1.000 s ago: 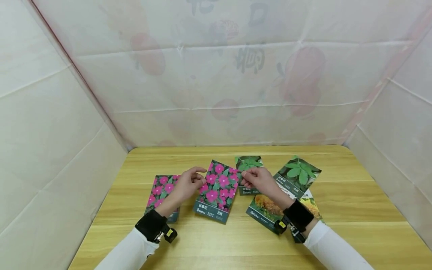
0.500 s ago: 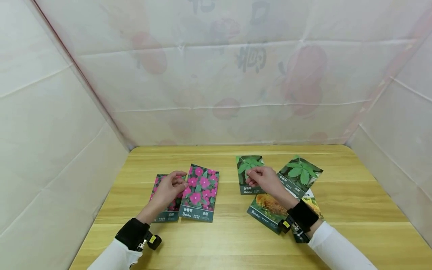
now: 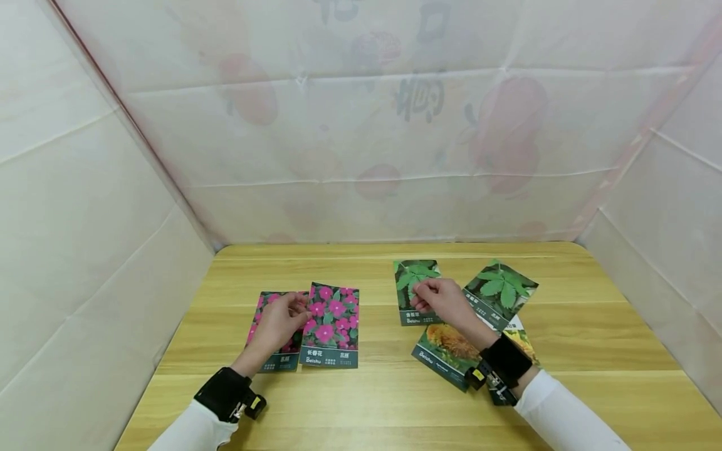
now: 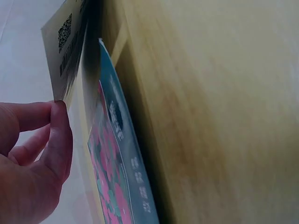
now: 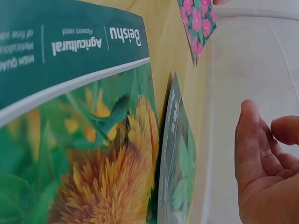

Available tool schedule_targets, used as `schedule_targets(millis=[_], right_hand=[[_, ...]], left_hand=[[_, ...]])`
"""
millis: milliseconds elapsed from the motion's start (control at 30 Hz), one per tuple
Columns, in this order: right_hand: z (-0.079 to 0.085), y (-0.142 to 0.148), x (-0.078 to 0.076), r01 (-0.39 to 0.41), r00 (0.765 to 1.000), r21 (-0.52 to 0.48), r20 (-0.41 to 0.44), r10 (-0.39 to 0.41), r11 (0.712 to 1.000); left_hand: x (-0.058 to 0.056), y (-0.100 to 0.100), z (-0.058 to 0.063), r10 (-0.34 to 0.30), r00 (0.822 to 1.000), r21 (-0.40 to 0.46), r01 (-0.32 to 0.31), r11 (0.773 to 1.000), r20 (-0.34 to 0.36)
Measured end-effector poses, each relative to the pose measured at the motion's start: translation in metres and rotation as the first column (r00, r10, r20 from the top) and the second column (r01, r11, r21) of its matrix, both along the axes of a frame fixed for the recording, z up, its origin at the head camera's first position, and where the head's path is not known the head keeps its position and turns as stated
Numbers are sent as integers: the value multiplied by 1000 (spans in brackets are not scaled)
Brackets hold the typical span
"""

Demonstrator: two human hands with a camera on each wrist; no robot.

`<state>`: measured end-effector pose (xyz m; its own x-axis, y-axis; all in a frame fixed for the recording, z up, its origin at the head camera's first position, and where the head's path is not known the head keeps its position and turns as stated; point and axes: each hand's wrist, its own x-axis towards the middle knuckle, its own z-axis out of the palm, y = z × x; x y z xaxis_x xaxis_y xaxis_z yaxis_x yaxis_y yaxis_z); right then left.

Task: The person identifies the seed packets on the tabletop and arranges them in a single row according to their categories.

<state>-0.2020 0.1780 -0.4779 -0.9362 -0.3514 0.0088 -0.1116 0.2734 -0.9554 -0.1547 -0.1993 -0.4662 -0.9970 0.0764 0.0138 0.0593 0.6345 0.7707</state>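
Observation:
My left hand [image 3: 281,322] pinches the left edge of a seed packet with pink flowers [image 3: 334,319]. In the left wrist view the pinched packet [image 4: 65,49] stands off the table, its back with a QR code and barcode showing. A second pink-flower packet [image 3: 284,361] lies below and to the left, partly hidden by the hand. My right hand [image 3: 445,304] holds nothing, fingers loosely bent and thumb apart from the index finger in the right wrist view. It hovers over a green-leaf seed packet [image 3: 413,275].
On the right lie another green-leaf packet [image 3: 501,291], an orange-flower packet [image 3: 442,354] and a partly covered yellow-flower packet [image 3: 520,338], overlapping under the right forearm. The wooden table [image 3: 383,407] ends at a pale hanging sheet [image 3: 338,213] behind and at the sides.
The left hand has carried its pink-flower packet leftward, beside the other pink one, and lowered it slightly. The right hand, earlier at that packet's right edge, is now apart from it.

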Motion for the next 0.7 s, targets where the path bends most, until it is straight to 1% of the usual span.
schedule_targets(millis=[33,133,200,267,333,367,400,433,500,533,600,633,667,700], right_hand=[[5,-2,2,10,1000,7,15,-10,1000],[10,-4,4,20,999,18,35,-21,1000],[20,-7,8,40,997,39,62,-42,998],[21,-7,8,43,997,46,65,-46,998],[21,-7,9,40,997,49,57,-43,998],[21,-7,9,38,998,49,50,-40,998],[15,-5,7,21,999,38,25,-22,999],[15,-4,7,21,999,33,23,-22,999],[14,-4,7,16,1000,36,-4,-16,999],[14,-4,8,15,1000,39,-3,-15,999],[13,-4,8,12,1000,56,-20,-11,998],[19,-7,10,27,1000,72,-7,-26,997],[21,-8,10,30,1000,78,-8,-30,996],[22,-9,10,31,1000,86,-3,-31,996]], left_hand=[[0,0,0,1,1000,-23,-1,1000,-9],[-1,0,0,-3,999,-95,-1,995,-48],[-1,1,0,-20,997,-135,11,991,-71],[-2,2,1,-64,993,-173,46,984,-102],[-3,4,1,-136,981,-226,103,969,-136],[-4,5,1,-182,972,-259,139,956,-152],[-5,5,1,-231,958,-299,174,938,-170],[-6,6,0,-276,944,-333,205,920,-180],[-8,7,-2,-359,914,-418,257,871,-187],[-9,8,-2,-394,901,-450,280,848,-182],[-10,9,-3,-453,877,-506,321,800,-160],[-11,10,-3,-475,868,-524,340,781,-144],[-11,10,-4,-495,859,-540,357,762,-131],[-11,11,-4,-510,852,-543,375,752,-118]])
